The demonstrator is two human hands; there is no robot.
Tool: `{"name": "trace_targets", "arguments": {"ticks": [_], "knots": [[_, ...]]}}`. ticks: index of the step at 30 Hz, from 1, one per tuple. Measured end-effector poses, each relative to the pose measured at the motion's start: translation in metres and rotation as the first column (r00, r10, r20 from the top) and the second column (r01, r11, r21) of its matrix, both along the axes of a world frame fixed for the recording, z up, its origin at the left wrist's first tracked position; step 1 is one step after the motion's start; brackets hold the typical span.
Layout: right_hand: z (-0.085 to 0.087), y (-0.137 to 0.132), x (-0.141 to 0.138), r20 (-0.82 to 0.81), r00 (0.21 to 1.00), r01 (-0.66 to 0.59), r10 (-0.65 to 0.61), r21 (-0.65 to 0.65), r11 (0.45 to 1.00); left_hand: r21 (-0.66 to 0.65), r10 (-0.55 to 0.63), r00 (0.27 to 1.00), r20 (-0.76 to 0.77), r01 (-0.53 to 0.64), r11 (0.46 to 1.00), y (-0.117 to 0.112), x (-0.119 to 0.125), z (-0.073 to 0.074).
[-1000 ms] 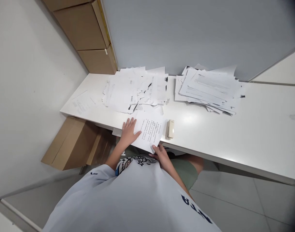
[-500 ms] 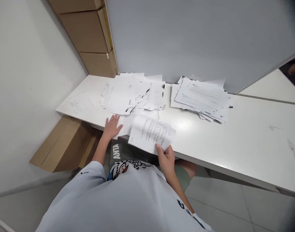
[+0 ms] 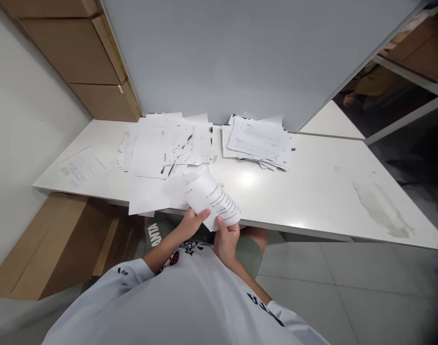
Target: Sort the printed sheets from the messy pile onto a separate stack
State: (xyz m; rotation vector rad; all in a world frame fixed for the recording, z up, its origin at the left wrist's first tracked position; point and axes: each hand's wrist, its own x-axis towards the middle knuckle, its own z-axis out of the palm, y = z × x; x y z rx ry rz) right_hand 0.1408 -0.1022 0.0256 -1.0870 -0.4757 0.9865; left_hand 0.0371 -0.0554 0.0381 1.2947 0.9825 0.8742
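Note:
A printed sheet of paper (image 3: 215, 199) curls upward over the near edge of the white table. My left hand (image 3: 193, 223) pinches its lower left corner, thumb on top. On the lower right my right hand (image 3: 226, 239) grips the same paper, the thumb over its face and the fingers hidden behind it. Whether it is one sheet or more I cannot tell. Just left of my hands a blank white sheet (image 3: 147, 196) overhangs the table edge. Beyond lies a loose, spread pile of papers (image 3: 150, 148).
A second stack of papers (image 3: 256, 139) lies farther right, against the grey panel (image 3: 219, 57). Cardboard boxes (image 3: 71, 52) are stacked at the back left, and another cardboard box (image 3: 61, 239) stands below the white table (image 3: 312, 191). Faint smudges mark the tabletop's right side.
My left hand has lifted off the tabletop and come right to take hold of the printed paper beside my right hand. The paper now curls between both hands. The view has shifted right.

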Motion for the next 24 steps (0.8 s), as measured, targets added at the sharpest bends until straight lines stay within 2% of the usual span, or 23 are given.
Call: {"name": "trace_targets", "arguments": {"ticks": [2, 4, 6, 8, 10, 12, 14, 16, 18, 21, 24], "knots": [[0.005, -0.004, 0.012, 0.055, 0.998, -0.023, 0.022, 0.018, 1.0, 0.027, -0.036, 0.999, 0.029, 0.035, 0.999, 0.009, 0.015, 0.011], [0.007, -0.005, 0.034, 0.099, 0.995, -0.022, 0.018, 0.035, 0.999, 0.117, -0.139, 0.99, -0.013, 0.14, 0.983, 0.019, 0.026, 0.024], [0.006, -0.004, 0.069, 0.136, 0.99, 0.031, -0.037, 0.047, 0.998, 0.213, -0.222, 0.968, -0.115, 0.242, 0.947, 0.026, 0.041, 0.035], [-0.001, -0.002, 0.113, 0.202, 0.969, 0.137, -0.144, 0.047, 0.989, 0.299, -0.226, 0.942, -0.248, 0.296, 0.907, 0.028, 0.061, 0.038], [-0.011, 0.0, 0.162, 0.309, 0.915, 0.258, -0.261, 0.053, 0.965, 0.38, -0.206, 0.916, -0.345, 0.337, 0.861, 0.029, 0.084, 0.031], [-0.022, 0.001, 0.208, 0.411, 0.852, 0.321, -0.325, 0.081, 0.944, 0.437, -0.231, 0.887, -0.4, 0.406, 0.803, 0.032, 0.106, 0.016], [-0.032, 0.004, 0.246, 0.441, 0.842, 0.301, -0.312, 0.096, 0.949, 0.452, -0.29, 0.847, -0.445, 0.492, 0.744, 0.037, 0.123, -0.003], [-0.04, 0.011, 0.272, 0.421, 0.869, 0.241, -0.259, 0.097, 0.966, 0.452, -0.308, 0.826, -0.472, 0.526, 0.72, 0.041, 0.132, -0.021], [-0.046, 0.023, 0.288, 0.38, 0.906, 0.169, -0.19, 0.088, 0.982, 0.471, -0.291, 0.844, -0.452, 0.502, 0.725, 0.042, 0.137, -0.033], [-0.051, 0.044, 0.297, 0.305, 0.946, 0.08, -0.105, 0.095, 0.992, 0.499, -0.276, 0.884, -0.377, 0.444, 0.744, 0.039, 0.137, -0.039], [-0.054, 0.064, 0.297, 0.281, 0.959, -0.003, -0.031, 0.119, 0.993, 0.422, -0.239, 0.907, -0.347, 0.379, 0.824, 0.037, 0.135, -0.037]]}}
